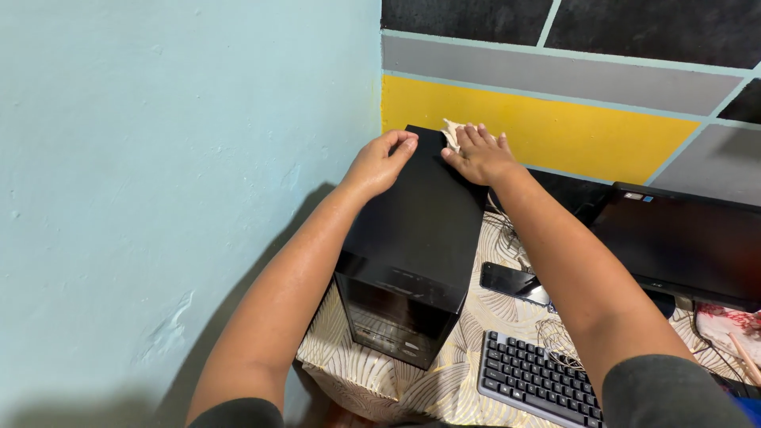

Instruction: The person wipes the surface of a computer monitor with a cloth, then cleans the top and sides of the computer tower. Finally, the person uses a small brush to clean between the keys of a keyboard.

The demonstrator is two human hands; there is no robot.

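Note:
A black computer tower (412, 238) stands on a desk in the corner by a pale blue wall. My left hand (380, 162) grips the tower's far left top edge, fingers curled over it. My right hand (479, 152) lies flat at the tower's far right top edge, pressing a crumpled whitish cloth (453, 131) against it. Only a small part of the cloth shows beyond my fingers.
A patterned cream cloth (372, 368) covers the desk. A black phone (511, 281) lies right of the tower, a black keyboard (531, 380) nearer me, and a dark monitor (682, 242) at the right. Cables run behind the tower. The painted wall (571, 119) is close behind.

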